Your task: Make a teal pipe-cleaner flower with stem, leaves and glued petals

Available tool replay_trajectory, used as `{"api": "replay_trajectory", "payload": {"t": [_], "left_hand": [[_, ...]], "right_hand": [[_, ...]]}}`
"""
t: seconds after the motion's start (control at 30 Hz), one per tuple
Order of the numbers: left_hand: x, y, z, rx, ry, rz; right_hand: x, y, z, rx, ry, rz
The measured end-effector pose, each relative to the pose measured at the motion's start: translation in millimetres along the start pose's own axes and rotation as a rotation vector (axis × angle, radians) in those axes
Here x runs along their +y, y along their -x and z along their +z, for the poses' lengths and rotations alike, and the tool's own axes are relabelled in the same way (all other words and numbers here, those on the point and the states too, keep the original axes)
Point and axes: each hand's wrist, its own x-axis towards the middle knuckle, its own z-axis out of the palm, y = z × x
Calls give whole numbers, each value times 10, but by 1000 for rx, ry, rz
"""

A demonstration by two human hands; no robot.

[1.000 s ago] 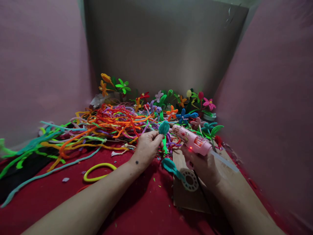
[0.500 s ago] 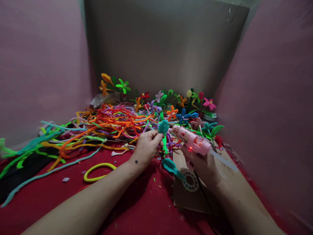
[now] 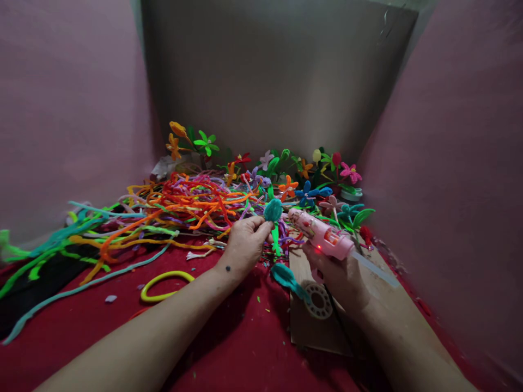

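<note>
My left hand (image 3: 245, 244) pinches a teal pipe-cleaner petal (image 3: 273, 209) between thumb and fingers and holds it upright. Wrapped around the handle of a pink glue gun (image 3: 322, 234) is my right hand (image 3: 343, 277). The gun's nozzle points left toward the petal, a small gap away, and a red light glows on its side. A clear glue stick (image 3: 376, 270) sticks out of its back end. Below the hands lies a second teal petal (image 3: 285, 276), its stem end against a white ring-shaped spool (image 3: 318, 301).
A heap of colourful pipe cleaners (image 3: 192, 196) spreads over the red cloth (image 3: 229, 348). Several finished pipe-cleaner flowers (image 3: 306, 193) stand behind it. A cardboard piece (image 3: 314, 332) lies under the right arm, and a yellow loop (image 3: 163, 296) beside the left forearm. Pink walls rise on both sides.
Almost nothing differs. Both hands keep the same hold, with the petal and glue gun in nearly the same place.
</note>
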Motion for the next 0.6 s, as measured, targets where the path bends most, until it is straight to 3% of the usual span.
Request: {"api": "replay_trajectory", "payload": {"t": [0.1,0.6], "left_hand": [[13,6,5,-4,-17,5],[28,14,9,-17,-27,-5]], "right_hand": [[40,11,-9,1,-41,101],[16,20,-3,-1,-44,124]]}}
